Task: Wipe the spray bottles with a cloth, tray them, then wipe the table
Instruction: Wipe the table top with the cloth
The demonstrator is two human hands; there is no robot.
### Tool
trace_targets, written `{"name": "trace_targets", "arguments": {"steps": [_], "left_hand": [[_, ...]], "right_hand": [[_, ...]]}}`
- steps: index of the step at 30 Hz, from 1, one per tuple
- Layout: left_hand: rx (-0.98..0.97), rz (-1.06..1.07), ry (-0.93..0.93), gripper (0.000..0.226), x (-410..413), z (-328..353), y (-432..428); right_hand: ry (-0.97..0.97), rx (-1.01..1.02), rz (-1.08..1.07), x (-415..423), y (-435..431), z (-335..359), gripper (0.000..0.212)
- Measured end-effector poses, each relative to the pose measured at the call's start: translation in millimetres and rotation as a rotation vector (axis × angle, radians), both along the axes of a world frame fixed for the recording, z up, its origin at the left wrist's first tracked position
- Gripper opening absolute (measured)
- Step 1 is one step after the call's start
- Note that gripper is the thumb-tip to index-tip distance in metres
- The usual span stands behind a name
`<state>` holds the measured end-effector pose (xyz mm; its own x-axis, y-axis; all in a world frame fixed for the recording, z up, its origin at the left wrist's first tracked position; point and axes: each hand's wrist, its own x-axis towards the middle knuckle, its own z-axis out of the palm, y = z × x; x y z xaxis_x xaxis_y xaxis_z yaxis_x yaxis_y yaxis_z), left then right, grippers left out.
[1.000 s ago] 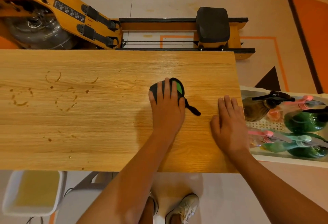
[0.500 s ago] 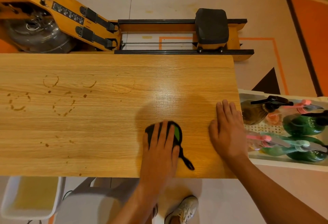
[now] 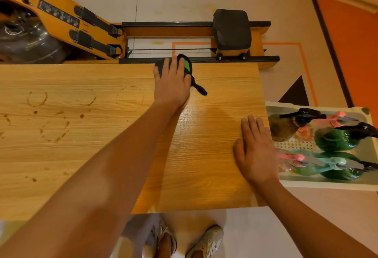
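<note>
Left hand (image 3: 171, 85), fingers flat, has pushed the cloth (image 3: 186, 65) to the table's (image 3: 214, 165) far edge; right hand (image 3: 255, 151) lies flat, empty; stains (image 3: 36, 99) remain.

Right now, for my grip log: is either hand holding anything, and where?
Nothing gripped. The left hand presses flat on the cloth's middle; the right hand rests flat on the table.

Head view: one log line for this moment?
stage: wiping table; left hand: presses cloth, far edge; right hand: flat on table; bottles: in tray
</note>
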<state>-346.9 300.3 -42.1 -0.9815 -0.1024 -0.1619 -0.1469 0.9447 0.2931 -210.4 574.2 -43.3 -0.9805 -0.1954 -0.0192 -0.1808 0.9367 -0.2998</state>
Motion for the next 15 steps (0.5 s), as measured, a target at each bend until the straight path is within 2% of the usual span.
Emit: {"name": "trace_targets", "arguments": {"steps": [5,9,12,15], "left_hand": [[0.017,0.025,0.059,0.057,134.5,0.3,23.0],[-0.017,0.058,-0.002,0.059,264.8,0.8,43.8],[-0.057,0.05,-0.014,0.058,266.3,-3.4,46.6],[-0.031,0.038,0.032,0.057,208.6,-6.7,41.0]], "right_hand": [[-0.004,-0.001,0.003,-1.6,0.9,-1.0,0.059],[-0.014,-0.003,-0.001,0.1,-0.5,-1.2,0.06],[-0.014,0.012,0.005,-2.3,0.8,-2.2,0.06],[-0.008,0.013,0.01,-3.0,1.9,-2.7,0.059]]}}
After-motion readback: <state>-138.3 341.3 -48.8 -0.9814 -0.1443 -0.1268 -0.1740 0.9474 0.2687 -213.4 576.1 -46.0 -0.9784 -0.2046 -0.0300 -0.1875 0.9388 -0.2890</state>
